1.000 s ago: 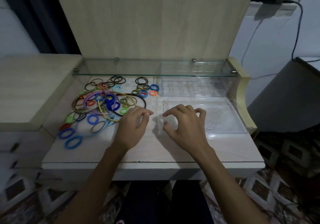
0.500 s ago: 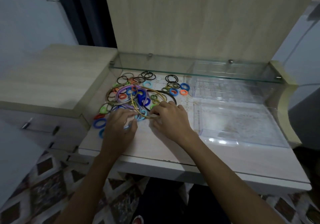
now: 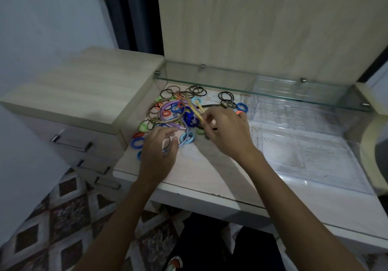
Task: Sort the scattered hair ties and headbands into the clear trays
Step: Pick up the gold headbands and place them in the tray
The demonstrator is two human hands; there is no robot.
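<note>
A heap of coloured hair ties [image 3: 168,113] and thin headbands lies on the left half of the desk [image 3: 193,165]. My right hand [image 3: 226,132] pinches a gold headband [image 3: 194,108] and lifts its end above the heap. My left hand [image 3: 159,147] sits at the heap's near edge, thumb and fingers curled round a grey hair tie [image 3: 167,144] beside a lilac headband [image 3: 168,106]. Two clear trays stand to the right: a large one [image 3: 304,155] in front and a smaller one [image 3: 294,111] behind.
A glass shelf [image 3: 252,82] runs over the back of the desk, just above the far ties and the rear tray. A raised wooden cabinet top [image 3: 84,90] borders the heap on the left. The desk's front edge is near my forearms.
Both hands have moved left from the trays' edge to the heap. My right hand has taken hold of the gold headband and raised it; my left has closed on a grey tie.
</note>
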